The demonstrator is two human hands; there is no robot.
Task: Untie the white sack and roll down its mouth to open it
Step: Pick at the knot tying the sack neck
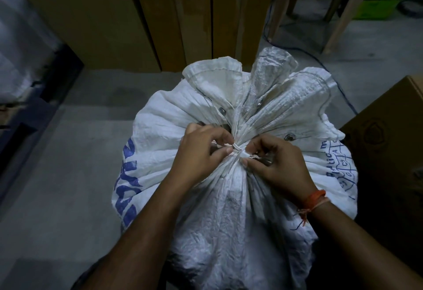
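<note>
A large white woven sack (pixel 229 209) with blue lettering stands on the floor right below me. Its neck is gathered tight, and the mouth (pixel 256 81) flares out in folds above the gather. A pale tie (pixel 237 150) is knotted around the neck. My left hand (pixel 201 152) pinches the tie on the knot's left side. My right hand (pixel 277 163), with an orange thread band on its wrist, pinches the tie on the right side. Both sets of fingertips meet at the knot and cover part of it.
Tall cardboard boxes (pixel 160 15) stand against the wall behind the sack. A plastic stool (pixel 320 3) is at the back right, with a blue cable (pixel 325 67) across the floor. Another cardboard box (pixel 393 141) stands close on the right, dark shelving (pixel 29 97) on the left.
</note>
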